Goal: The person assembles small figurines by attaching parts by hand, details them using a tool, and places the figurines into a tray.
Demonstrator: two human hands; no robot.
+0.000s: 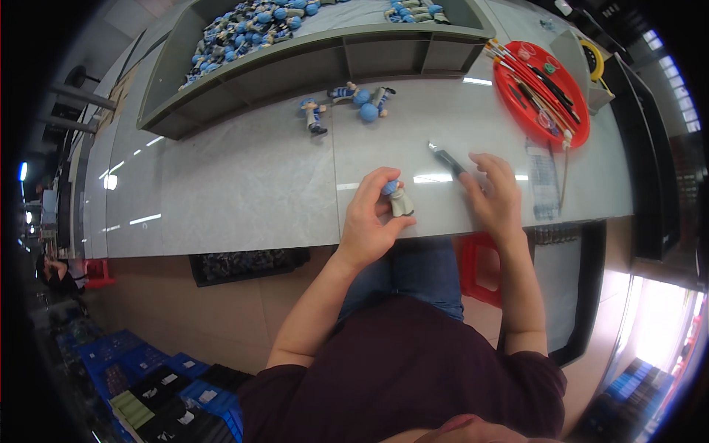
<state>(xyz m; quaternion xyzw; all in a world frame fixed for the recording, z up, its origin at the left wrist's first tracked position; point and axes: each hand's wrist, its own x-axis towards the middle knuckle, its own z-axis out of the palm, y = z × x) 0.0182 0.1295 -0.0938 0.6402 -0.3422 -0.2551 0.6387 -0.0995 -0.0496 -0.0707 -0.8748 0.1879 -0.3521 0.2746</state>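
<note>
My left hand (367,225) is closed around a small figurine (400,201) with blue hair and a pale grey garment, just above the table's near edge. The fingers of my right hand (498,201) are apart. Beside its thumb lies a dark-handled craft knife (447,159), blade pointing away to the left; whether thumb and handle touch is hard to tell. Farther off, one blue-haired figurine (312,116) lies alone, with a small cluster of similar figurines (362,100) to its right.
A grey divided bin (317,60) full of figurines stands along the back of the glossy table (244,199). At the far right, a red tray (508,92) carries brushes and tools, with yellow tape (593,60) behind it. Below the near edge sits a dark crate (247,267).
</note>
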